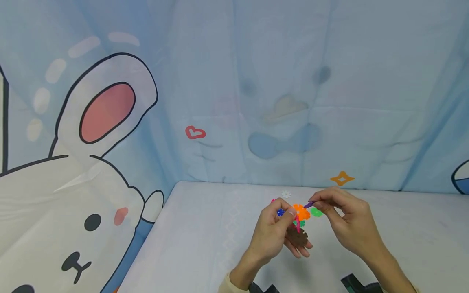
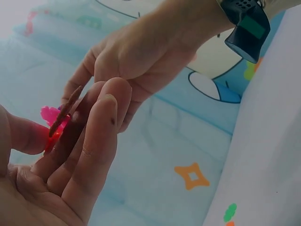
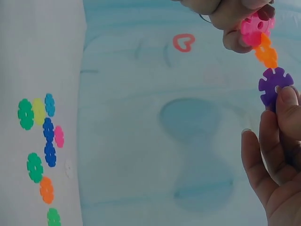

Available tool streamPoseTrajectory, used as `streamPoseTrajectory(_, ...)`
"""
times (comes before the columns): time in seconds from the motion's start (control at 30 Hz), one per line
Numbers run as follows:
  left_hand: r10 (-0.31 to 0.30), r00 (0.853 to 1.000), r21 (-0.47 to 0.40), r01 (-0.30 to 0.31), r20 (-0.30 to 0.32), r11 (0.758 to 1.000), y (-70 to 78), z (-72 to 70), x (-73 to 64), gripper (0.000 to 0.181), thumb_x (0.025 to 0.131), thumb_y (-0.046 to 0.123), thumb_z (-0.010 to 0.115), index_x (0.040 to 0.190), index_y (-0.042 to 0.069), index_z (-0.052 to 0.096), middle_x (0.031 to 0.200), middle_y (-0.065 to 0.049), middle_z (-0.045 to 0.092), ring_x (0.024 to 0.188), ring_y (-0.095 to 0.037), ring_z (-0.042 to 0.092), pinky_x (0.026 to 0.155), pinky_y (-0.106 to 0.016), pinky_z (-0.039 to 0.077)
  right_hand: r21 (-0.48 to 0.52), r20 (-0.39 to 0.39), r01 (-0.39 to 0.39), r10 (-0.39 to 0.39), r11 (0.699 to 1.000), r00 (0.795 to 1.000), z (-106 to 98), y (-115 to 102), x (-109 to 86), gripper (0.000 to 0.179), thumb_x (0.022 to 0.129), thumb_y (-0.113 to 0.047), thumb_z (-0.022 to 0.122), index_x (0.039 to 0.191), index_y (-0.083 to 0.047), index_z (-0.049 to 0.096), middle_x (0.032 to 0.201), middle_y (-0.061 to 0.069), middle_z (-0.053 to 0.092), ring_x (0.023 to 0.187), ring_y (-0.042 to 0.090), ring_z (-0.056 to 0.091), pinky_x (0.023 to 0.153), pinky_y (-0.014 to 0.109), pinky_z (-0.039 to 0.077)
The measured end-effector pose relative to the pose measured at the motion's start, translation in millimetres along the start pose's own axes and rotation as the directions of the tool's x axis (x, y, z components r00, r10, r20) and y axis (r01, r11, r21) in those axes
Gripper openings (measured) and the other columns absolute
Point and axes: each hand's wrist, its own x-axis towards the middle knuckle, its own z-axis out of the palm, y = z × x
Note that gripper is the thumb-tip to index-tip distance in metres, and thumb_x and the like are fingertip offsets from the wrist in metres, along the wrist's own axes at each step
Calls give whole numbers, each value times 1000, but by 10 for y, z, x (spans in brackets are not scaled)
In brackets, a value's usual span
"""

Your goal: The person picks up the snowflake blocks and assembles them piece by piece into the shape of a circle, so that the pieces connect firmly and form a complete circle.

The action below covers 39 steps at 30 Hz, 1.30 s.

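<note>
My left hand pinches a small chain of notched plastic snowflake discs between thumb and fingers. A brown disc hangs at its lower side, a pink disc is joined beside it, and an orange disc sticks out from the pink one. My right hand holds a purple disc by its edge between thumb and fingers. The purple rim is right at the orange disc's outer end. In the left wrist view, the brown disc shows edge-on and my fingers hide part of the chain.
Several loose discs lie on the white table beyond the hands, among them a green disc, a yellow disc, a blue disc and a white disc. A light blue printed curtain hangs behind the table.
</note>
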Motion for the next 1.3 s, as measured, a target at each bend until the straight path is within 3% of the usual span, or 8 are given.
streamPoseTrajectory(0.17,7,1000,3,-7,9,1000,17,5,-9,30,115,28,46,104,0,46,86,-52,63,72,-76,59,47,-26,59,-6,-9,50,-50,999,999,-6,-15,6,50,74,28,77,98,-15,75,94,-9,73,85,-4,66,82,6,55)
streamPoseTrajectory(0.43,9,1000,26,-9,-2,1000,26,3,-24,29,114,25,47,100,-1,45,82,-51,62,69,-75,59,44,-24,57,-27,-3,66,-66,997,998,-14,-41,1,50,72,26,79,97,-16,75,94,-9,73,84,-2,66,81,7,55)
streamPoseTrajectory(0.63,1,1000,14,-1,13,1000,34,-26,-23,29,113,23,46,96,-1,43,83,-56,58,68,-77,56,42,-23,55,-29,9,43,-43,999,999,-10,-80,-3,44,76,23,79,99,-15,74,94,-9,73,84,-2,65,80,7,54)
streamPoseTrajectory(0.9,9,999,-11,-8,52,1000,29,-30,-15,31,114,23,43,97,-3,42,85,-59,55,71,-80,54,45,-23,57,65,28,-41,39,997,999,8,-87,-7,39,84,21,74,101,-14,71,94,-10,74,84,-2,70,87,7,56)
streamPoseTrajectory(1.1,18,999,-22,-17,48,1000,13,-20,-22,30,115,23,43,95,1,43,82,-59,53,69,-80,51,44,-23,57,62,18,1,-2,998,1000,31,-109,-17,44,79,22,79,98,-18,74,94,-11,74,84,0,69,82,9,56)
streamPoseTrajectory(1.3,27,998,-35,-25,48,999,-33,46,-27,27,116,23,39,94,7,41,81,-59,54,68,-81,51,42,-28,58,69,-6,-34,34,997,999,61,-127,-29,41,78,24,78,92,-15,76,88,-8,74,82,-2,67,81,8,54)
